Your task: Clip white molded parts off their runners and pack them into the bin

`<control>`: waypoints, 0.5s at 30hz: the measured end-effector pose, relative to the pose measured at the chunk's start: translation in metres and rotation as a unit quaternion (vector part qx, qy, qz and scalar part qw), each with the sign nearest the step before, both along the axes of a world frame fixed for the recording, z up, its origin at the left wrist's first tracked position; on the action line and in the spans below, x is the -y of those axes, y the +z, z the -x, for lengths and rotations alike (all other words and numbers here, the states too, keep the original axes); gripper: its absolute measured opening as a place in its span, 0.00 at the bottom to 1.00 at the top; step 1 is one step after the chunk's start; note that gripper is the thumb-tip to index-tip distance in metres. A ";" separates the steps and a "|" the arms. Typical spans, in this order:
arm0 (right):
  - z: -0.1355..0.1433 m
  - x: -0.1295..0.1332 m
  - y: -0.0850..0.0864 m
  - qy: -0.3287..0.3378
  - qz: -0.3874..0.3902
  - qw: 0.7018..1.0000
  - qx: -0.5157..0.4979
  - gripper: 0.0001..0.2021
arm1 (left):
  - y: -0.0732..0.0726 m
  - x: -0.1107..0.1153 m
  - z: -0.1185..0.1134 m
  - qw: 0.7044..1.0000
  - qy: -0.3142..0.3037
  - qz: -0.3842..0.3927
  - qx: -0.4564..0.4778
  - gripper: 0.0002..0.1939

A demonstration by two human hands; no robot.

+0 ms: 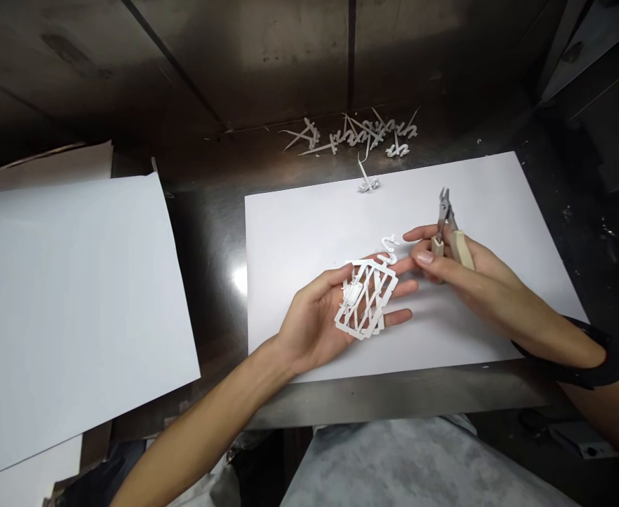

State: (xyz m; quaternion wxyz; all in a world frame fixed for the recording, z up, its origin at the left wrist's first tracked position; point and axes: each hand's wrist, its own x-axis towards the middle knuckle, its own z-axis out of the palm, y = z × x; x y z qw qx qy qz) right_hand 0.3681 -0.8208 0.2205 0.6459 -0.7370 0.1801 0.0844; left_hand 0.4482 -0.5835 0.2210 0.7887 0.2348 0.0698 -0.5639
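My left hand (314, 320) is palm up over the white sheet, its thumb pressing on white plastic lattice frames (373, 299) that lie overlapped across its fingers. At the frames' top edge, a small white curved hook (389, 245) juts out above the fingers. Side cutters (445, 215) with beige handles rest in my right hand (460, 271), jaws pointing up and slightly apart. The right fingertips are close beside the left fingers; whether they touch the hook or frames I cannot tell.
A white sheet (298, 211) lies on the metal table (341, 405). One trimmed plastic sprue (368, 184) sits at its back edge, with a pile of several more sprue scraps (365, 132) behind. Large white sheets (71, 296) are at the left. A metal wall (288, 56) stands behind.
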 end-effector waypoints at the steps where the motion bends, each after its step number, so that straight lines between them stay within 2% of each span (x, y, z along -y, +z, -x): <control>1: 0.001 0.001 -0.002 -0.009 -0.008 1.000 -0.002 0.21 | 0.001 0.000 -0.001 1.000 0.004 -0.004 0.004 0.25; 5: 0.001 0.005 -0.006 -0.014 -0.020 1.000 0.003 0.18 | 0.006 -0.001 -0.004 1.000 0.026 -0.010 0.007 0.24; 11: -0.002 0.004 -0.007 0.021 -0.022 0.999 0.029 0.18 | 0.005 -0.003 -0.004 0.998 0.037 -0.053 0.010 0.16; 13: -0.003 0.004 -0.004 0.044 0.002 0.998 0.034 0.19 | 0.005 -0.002 -0.004 0.997 0.037 -0.059 0.020 0.16; 15: -0.003 0.004 0.001 0.064 0.059 0.995 0.041 0.19 | 0.007 -0.002 -0.004 0.997 0.031 -0.060 0.032 0.17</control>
